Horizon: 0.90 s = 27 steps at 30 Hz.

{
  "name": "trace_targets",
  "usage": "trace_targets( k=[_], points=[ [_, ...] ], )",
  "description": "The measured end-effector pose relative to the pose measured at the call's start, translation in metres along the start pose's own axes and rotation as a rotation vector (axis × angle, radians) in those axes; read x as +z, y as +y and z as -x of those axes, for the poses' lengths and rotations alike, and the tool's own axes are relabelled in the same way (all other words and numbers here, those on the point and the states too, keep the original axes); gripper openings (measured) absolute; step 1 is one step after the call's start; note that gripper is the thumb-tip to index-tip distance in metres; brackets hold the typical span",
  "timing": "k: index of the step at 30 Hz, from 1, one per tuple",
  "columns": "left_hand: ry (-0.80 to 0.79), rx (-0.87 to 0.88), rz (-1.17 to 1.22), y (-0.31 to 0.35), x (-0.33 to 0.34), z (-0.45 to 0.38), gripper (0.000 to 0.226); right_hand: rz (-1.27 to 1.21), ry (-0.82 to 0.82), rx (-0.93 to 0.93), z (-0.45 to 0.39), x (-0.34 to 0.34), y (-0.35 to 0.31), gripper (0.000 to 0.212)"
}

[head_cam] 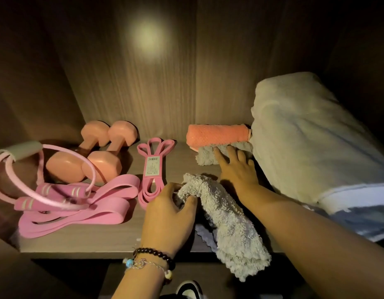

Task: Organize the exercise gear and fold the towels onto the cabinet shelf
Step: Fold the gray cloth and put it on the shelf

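A fluffy grey towel lies rolled across the front of the wooden shelf and hangs over its edge. My left hand grips its upper end. My right hand rests with straight fingers on a second, folded grey towel further back. Behind that lies a folded orange towel. On the left sit two pink dumbbells, a pink ring with a grey pad, a pink jump rope, wide pink bands and a packaged pink band.
A large rolled pale towel or blanket fills the right side of the shelf, over a white and grey cloth. The cabinet's back wall stands close behind. A shoe shows below the shelf.
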<state>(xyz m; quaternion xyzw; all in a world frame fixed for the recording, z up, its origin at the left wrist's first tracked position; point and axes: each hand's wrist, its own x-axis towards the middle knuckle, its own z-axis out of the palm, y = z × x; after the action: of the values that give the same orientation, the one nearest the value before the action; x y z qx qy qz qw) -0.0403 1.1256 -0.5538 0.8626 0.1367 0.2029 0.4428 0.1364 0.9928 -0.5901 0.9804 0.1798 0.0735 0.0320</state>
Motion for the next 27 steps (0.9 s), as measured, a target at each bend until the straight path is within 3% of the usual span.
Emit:
trace_targets(
  k=[3,7,9,13,16,18,19,23,25,27],
  points=[
    [0.115,-0.010,0.116,0.008,-0.001,0.003,0.024,-0.051,0.044,-0.025,0.008,-0.010,0.001,0.100],
    [0.208,-0.022,0.204,0.018,-0.006,0.011,0.028,-0.738,0.207,0.034,0.040,-0.057,-0.009,0.070],
    [0.213,-0.028,0.209,0.025,-0.009,0.012,0.029,-0.990,0.205,0.055,0.061,-0.082,-0.012,0.058],
    [0.208,-0.084,0.260,0.041,-0.018,0.013,0.030,-0.926,0.029,-0.070,0.124,-0.123,-0.010,0.043],
    [0.198,-0.095,0.315,0.064,-0.030,0.024,0.034,-0.631,0.026,-0.109,0.154,-0.133,-0.007,0.058],
    [0.185,-0.087,0.317,0.081,-0.041,0.033,0.032,-0.628,0.064,-0.118,0.167,-0.136,-0.009,0.054],
    [0.177,-0.073,0.317,0.090,-0.047,0.037,0.035,-0.695,0.144,-0.144,0.173,-0.139,-0.009,0.049],
    [0.220,0.005,0.266,0.124,-0.075,0.060,0.029,-1.012,0.717,-0.292,0.201,-0.169,-0.007,0.029],
    [0.245,0.025,0.319,0.134,-0.084,0.072,0.036,-1.088,0.762,-0.379,0.220,-0.192,-0.007,0.025],
    [0.250,0.037,0.420,0.142,-0.088,0.082,0.048,-1.034,0.705,-0.519,0.237,-0.207,-0.006,0.023]
  ],
)
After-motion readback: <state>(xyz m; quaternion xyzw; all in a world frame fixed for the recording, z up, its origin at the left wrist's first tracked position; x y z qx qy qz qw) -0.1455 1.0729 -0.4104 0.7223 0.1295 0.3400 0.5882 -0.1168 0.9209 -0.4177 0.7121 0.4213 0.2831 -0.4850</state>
